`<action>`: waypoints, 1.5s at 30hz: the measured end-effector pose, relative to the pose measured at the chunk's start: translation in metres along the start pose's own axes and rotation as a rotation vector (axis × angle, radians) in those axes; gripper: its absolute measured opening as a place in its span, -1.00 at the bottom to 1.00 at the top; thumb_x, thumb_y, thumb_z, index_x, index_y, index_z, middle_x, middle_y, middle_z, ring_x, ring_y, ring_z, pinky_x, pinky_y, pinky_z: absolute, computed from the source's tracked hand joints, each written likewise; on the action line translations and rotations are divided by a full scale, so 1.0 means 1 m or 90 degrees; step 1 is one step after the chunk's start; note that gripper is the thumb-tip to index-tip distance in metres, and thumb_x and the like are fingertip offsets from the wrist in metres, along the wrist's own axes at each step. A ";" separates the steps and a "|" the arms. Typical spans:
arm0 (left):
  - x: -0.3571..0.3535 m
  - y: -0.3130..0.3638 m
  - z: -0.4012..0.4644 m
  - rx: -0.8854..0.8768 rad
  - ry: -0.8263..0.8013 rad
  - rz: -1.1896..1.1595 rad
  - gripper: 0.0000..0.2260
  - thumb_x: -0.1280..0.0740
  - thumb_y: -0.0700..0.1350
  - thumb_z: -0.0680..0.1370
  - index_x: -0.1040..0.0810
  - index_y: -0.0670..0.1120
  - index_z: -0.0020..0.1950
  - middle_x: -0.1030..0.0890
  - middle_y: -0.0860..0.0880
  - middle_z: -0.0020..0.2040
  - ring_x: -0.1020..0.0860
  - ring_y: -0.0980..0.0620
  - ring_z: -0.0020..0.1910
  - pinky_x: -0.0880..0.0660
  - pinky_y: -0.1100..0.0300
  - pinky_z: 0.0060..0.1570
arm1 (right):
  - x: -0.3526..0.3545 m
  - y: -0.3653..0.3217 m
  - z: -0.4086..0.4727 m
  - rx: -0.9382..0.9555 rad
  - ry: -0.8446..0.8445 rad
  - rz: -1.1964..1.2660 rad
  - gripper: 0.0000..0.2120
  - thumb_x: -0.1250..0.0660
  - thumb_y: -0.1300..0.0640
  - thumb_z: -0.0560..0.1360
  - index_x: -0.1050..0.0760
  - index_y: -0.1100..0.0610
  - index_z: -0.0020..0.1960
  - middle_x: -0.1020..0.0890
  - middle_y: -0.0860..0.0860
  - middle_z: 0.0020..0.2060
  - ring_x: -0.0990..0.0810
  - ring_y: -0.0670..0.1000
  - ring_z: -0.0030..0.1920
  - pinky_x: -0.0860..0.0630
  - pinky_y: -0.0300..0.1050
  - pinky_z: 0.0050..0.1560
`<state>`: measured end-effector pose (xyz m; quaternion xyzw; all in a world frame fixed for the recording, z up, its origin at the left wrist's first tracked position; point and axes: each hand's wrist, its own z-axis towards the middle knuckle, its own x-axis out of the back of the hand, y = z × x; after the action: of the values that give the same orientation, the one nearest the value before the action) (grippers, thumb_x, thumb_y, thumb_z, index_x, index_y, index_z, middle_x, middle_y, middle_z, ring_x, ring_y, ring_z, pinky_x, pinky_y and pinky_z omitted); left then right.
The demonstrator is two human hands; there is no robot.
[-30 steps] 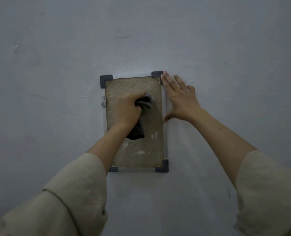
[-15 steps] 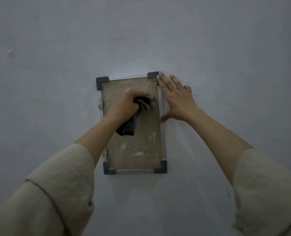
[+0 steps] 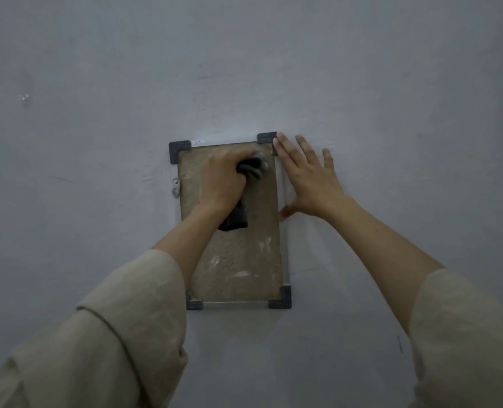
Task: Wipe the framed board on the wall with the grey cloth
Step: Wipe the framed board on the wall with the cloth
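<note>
Gripping the cloth (image 3: 251,169) at the board's (image 3: 238,260) top, the left hand (image 3: 222,178) has unwiped length below; right hand's (image 3: 309,178) fingers (image 3: 285,151) spread flat beside the frame.

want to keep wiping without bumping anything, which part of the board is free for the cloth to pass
Free: the lower half of the framed board, between the hanging grey cloth and the bottom corner brackets. Crowded: the top, where the left hand grips the cloth and the right hand lies flat along the right edge.

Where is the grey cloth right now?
In the head view, the bunched grey cloth is gripped by the left hand against the upper part of the brown framed board.
</note>
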<state>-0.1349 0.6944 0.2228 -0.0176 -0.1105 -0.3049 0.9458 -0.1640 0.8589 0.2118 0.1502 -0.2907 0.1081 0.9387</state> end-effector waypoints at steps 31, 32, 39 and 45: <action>0.012 -0.014 -0.004 -0.104 -0.231 0.036 -0.53 -0.22 -0.47 0.35 -0.60 -0.08 0.13 -0.67 -0.09 0.05 -0.57 0.05 -0.01 -0.43 0.26 -0.02 | 0.002 0.001 -0.001 0.004 -0.002 0.022 0.30 -0.54 -0.23 0.13 0.31 0.07 0.50 0.26 -0.07 0.51 0.27 0.05 0.49 0.07 0.33 0.41; 0.013 -0.015 -0.003 -0.066 -0.136 0.007 -0.54 -0.21 -0.47 0.34 -0.61 -0.10 0.12 -0.67 -0.10 0.04 -0.59 0.00 0.04 -0.46 0.24 0.02 | 0.002 0.001 -0.002 0.006 -0.001 0.021 0.31 -0.53 -0.24 0.12 0.31 0.07 0.50 0.26 -0.07 0.51 0.27 0.05 0.49 0.07 0.32 0.41; 0.014 -0.017 -0.010 -0.082 -0.284 0.062 -0.54 -0.22 -0.44 0.38 -0.58 -0.07 0.17 -0.63 -0.09 0.13 -0.55 -0.04 0.14 -0.42 0.23 0.07 | 0.003 0.000 -0.002 0.003 -0.006 0.027 0.31 -0.54 -0.22 0.12 0.31 0.07 0.50 0.26 -0.08 0.51 0.26 0.05 0.50 0.07 0.32 0.41; 0.015 -0.018 -0.010 -0.012 -0.060 0.022 -0.55 -0.23 -0.44 0.37 -0.57 -0.13 0.18 -0.64 -0.16 0.09 -0.58 -0.10 0.09 -0.52 0.06 0.09 | 0.002 0.000 -0.002 0.003 -0.007 0.021 0.31 -0.54 -0.23 0.12 0.31 0.07 0.50 0.26 -0.08 0.51 0.26 0.05 0.50 0.06 0.32 0.41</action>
<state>-0.1313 0.6705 0.2157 -0.0429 -0.1517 -0.2880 0.9446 -0.1612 0.8601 0.2117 0.1485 -0.2979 0.1232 0.9349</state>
